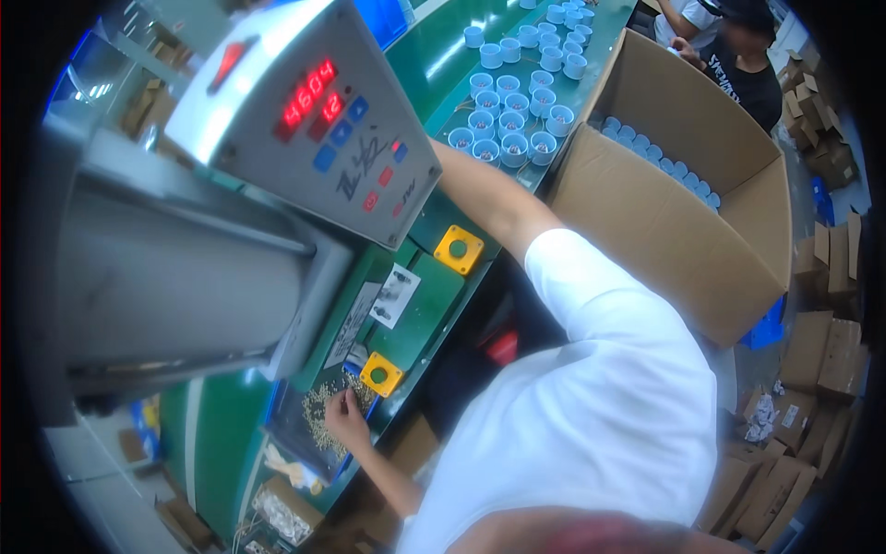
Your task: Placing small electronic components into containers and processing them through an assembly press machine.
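I see the left hand (345, 417) at the lower left, fingers curled and pinching down into a shallow dark tray (293, 427) that sits on the green counter (420, 309); the tray holds a loose scatter of small brass-coloured parts (323, 406), and the fingertips touch the heap, though I cannot tell whether any piece is actually pinched. The parts are too small to give any one a direction; the heap as a whole runs lengthwise along the tray, from the near edge up toward the yellow button box (381, 373) just beside it. A second yellow button box (459, 249) sits farther up the counter. My right arm stretches up along the counter toward a cluster of pale blue cups (506, 115); the right hand itself is hidden behind the grey control panel (309, 115) with its red display, so I cannot tell whether it is released or clenched. The cups stand upright, mouths up, packed close together; some show a small dark piece inside. To the right, an open cardboard box (664, 212) holds a row of the same blue cups (660, 159) along its far inner wall. Another person (729, 51) works beyond the box at top right.
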The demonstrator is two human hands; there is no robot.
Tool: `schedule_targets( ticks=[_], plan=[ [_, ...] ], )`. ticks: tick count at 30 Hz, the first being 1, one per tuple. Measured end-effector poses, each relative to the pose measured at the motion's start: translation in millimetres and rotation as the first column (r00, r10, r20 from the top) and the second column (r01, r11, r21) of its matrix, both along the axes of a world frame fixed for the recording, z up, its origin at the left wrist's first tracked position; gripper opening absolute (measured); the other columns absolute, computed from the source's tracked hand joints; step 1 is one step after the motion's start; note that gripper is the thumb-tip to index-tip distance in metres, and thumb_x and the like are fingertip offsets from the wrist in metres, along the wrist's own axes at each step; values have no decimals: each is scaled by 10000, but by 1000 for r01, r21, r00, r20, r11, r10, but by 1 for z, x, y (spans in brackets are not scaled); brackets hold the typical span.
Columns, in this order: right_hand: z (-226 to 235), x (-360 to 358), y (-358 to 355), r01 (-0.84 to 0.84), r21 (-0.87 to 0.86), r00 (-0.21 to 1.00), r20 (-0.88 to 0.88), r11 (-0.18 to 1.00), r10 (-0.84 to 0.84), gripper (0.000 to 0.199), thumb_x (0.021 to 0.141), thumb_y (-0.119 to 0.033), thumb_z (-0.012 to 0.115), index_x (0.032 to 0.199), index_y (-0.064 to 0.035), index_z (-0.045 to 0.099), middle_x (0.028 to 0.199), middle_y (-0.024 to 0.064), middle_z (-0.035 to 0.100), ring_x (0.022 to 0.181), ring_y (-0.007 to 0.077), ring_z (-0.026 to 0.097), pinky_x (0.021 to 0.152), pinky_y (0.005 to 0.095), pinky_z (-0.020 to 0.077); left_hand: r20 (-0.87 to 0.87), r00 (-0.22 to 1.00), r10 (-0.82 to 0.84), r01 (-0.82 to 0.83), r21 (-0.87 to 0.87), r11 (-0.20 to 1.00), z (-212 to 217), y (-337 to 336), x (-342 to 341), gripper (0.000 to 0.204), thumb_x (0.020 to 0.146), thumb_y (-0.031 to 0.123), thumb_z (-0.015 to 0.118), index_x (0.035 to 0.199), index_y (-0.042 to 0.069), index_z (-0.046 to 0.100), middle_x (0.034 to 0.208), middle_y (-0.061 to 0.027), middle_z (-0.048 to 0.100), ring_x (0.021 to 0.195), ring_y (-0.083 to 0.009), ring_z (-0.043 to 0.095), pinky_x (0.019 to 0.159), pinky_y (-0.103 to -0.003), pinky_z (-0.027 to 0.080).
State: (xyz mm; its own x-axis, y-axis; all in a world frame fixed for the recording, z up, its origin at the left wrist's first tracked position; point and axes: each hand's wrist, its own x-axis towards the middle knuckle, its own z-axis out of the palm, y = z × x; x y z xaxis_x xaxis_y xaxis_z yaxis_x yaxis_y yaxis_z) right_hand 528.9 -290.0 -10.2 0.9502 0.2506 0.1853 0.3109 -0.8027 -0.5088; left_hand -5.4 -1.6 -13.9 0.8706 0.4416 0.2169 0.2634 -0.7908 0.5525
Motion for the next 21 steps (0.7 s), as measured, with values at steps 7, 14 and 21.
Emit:
schedule_targets(
  ticks=[7,14,21],
  plan=[
    [-19,-80,-60,-390,17,894,247,921,374,525,809,-303,717,1310,-159,653,1200,165,697,1268,332,609,1210,590,290,-4,1000,-14,14,39,999,0,3,-9,153,950,143,746,954,-11,746,893,-140,715,761,-261,691,704,-358,542],
    [13,-145,-106,-242,73,925,318,967,208,394,717,-376,802,958,-66,767,926,191,694,1026,395,636,898,494,511,-35,998,-59,60,48,997,3,7,9,163,976,155,720,994,-3,757,890,-150,741,787,-268,713,734,-358,551],
    [85,-335,-36,-248,892,958,169,377,231,484,787,-191,867,1184,-3,664,1219,173,659,1127,290,663,979,394,526,19,1000,-22,21,72,997,9,0,2,140,957,149,741,967,10,752,903,-138,724,745,-279,687,687,-358,521]
  ],
)
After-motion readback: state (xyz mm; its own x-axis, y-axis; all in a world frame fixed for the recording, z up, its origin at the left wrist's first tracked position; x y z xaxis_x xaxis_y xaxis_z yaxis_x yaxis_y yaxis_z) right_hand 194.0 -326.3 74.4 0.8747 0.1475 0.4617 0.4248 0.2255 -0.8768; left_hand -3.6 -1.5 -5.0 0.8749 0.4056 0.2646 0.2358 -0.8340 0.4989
